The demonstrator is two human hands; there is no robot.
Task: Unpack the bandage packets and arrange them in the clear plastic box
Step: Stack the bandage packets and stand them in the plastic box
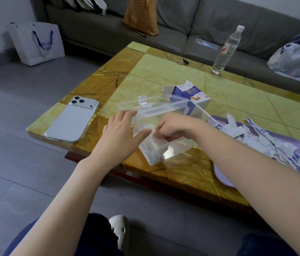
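The clear plastic box [188, 143] stands near the table's front edge with its lid tipped open behind it. My left hand [121, 130] rests flat against the box's left wall, fingers straight. My right hand [173, 127] reaches inside the box, its fingers curled on white bandage packets [150, 151] that lie in the front left of the box. A loose heap of bandage packets [267, 143] fills the lilac tray [224, 180] to the right. The opened blue-and-white bandage carton [191, 94] sits behind the box.
A phone [71, 120] lies face down at the table's left corner. A water bottle [226, 50] stands at the far edge, with a small dark object [183, 61] near it. A grey sofa with bags runs behind the table; a white shopping bag [36, 43] stands on the floor.
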